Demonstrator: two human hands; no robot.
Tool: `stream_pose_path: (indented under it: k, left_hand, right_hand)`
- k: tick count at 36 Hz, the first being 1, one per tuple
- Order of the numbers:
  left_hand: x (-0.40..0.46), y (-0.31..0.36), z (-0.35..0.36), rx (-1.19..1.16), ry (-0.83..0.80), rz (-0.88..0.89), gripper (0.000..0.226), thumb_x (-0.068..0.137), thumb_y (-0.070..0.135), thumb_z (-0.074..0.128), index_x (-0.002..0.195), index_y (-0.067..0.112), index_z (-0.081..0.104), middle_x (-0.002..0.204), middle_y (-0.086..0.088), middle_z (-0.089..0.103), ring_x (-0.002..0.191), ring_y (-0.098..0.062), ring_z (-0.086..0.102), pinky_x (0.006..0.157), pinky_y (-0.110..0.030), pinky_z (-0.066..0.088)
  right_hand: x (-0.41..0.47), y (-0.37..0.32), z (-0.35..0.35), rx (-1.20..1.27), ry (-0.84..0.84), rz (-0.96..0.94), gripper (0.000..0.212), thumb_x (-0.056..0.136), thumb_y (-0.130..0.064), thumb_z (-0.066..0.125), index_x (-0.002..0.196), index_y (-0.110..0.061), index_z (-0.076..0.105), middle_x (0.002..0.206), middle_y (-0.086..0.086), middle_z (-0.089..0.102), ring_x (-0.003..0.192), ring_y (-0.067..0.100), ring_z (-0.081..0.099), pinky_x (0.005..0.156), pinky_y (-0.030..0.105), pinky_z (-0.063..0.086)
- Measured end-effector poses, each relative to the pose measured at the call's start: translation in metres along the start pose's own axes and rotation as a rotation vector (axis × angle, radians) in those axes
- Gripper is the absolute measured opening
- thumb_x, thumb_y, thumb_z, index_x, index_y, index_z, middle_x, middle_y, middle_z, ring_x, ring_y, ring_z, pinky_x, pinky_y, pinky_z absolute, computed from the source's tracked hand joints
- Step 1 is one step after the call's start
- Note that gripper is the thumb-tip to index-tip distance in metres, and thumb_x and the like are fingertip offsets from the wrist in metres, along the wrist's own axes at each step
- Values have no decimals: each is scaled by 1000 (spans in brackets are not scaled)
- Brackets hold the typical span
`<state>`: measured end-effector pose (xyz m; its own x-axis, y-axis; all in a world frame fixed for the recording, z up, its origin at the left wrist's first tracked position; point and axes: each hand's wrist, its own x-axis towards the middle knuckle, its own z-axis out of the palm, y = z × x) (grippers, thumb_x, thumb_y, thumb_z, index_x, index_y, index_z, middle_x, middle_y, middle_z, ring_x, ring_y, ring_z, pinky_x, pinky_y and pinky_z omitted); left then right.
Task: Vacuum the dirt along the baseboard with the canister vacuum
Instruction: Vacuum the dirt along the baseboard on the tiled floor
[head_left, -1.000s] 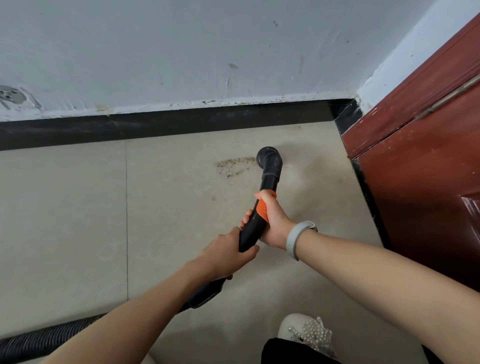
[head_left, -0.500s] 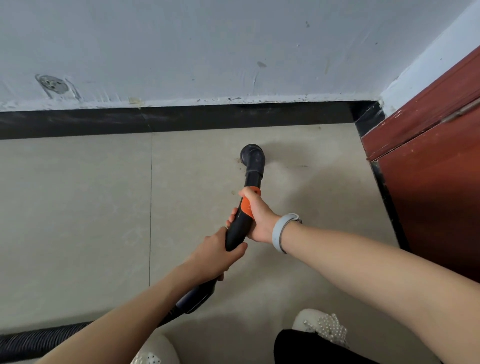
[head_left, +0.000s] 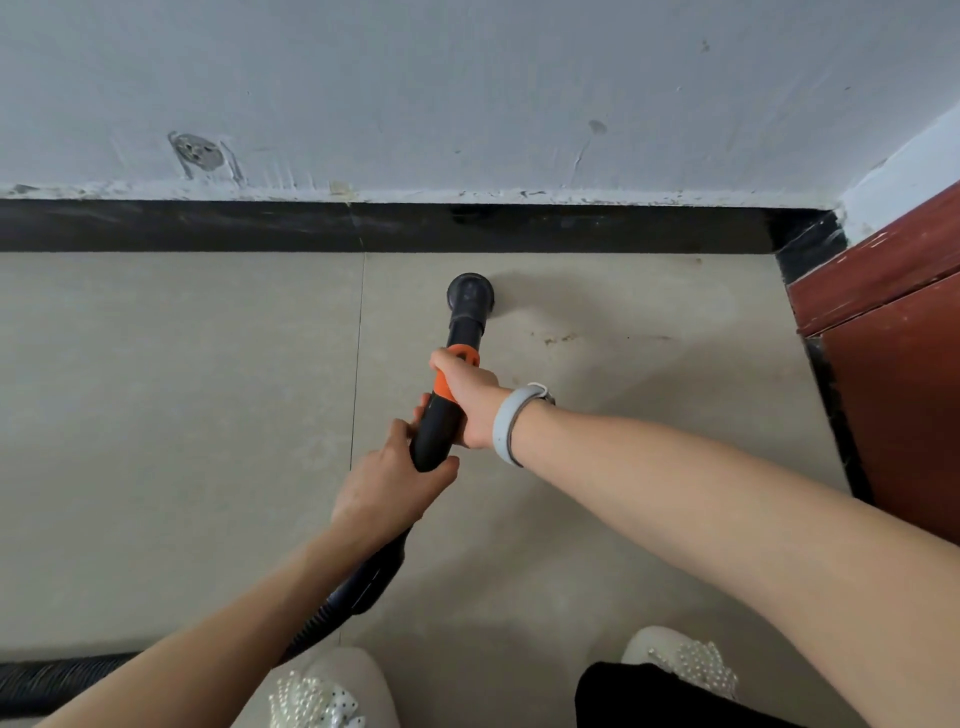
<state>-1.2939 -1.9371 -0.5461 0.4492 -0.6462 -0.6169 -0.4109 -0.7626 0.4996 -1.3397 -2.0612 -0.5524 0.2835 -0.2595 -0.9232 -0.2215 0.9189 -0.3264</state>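
A black vacuum wand (head_left: 439, 431) with an orange collar points at the floor. Its round nozzle (head_left: 470, 296) rests on the beige tile just short of the black baseboard (head_left: 571, 228). My right hand (head_left: 467, 395) grips the wand at the orange collar, a grey band on its wrist. My left hand (head_left: 389, 483) grips the wand lower down. The ribbed black hose (head_left: 57, 678) runs off to the lower left. A few dirt specks (head_left: 561, 339) lie on the tile right of the nozzle.
A red-brown door (head_left: 904, 395) stands at the right, its frame meeting the baseboard in the corner. The grey-white wall (head_left: 467, 93) rises behind the baseboard. My two white beaded shoes (head_left: 322, 691) show at the bottom edge.
The nozzle has swept left over the dirt patch seen a second ago; that patch is gone and only a few specks remain. Both hands kept their grip.
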Motion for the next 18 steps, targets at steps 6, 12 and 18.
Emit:
stream_pose_path:
  k: [6,12,18]
  left_hand:
    - [7,3,-10,-20,75,-88,16,79,27,60,86,16,52,71,-5,65,61,-23,67,66,-38,59]
    - [17,-1,-41,-203,-56,-77,13,76,5,61,73,5,48,51,-7,52,37,-22,48,47,-27,43]
    - [12,-9,-64,-303,-269,-100,18,81,-4,55,75,6,41,50,-10,45,38,-21,39,43,-27,40]
  right_hand:
    - [0,-4,15,-72,40,-70,20,90,-25,57,93,-9,46,82,11,56,77,26,62,84,39,55]
    - [10,-10,14,-147,19,-150,47,89,-40,62,122,-11,46,112,10,55,107,26,60,88,39,55]
    - [15,-2,20,96,-45,-97,22,87,-28,62,94,-12,49,99,10,61,91,25,63,92,44,53]
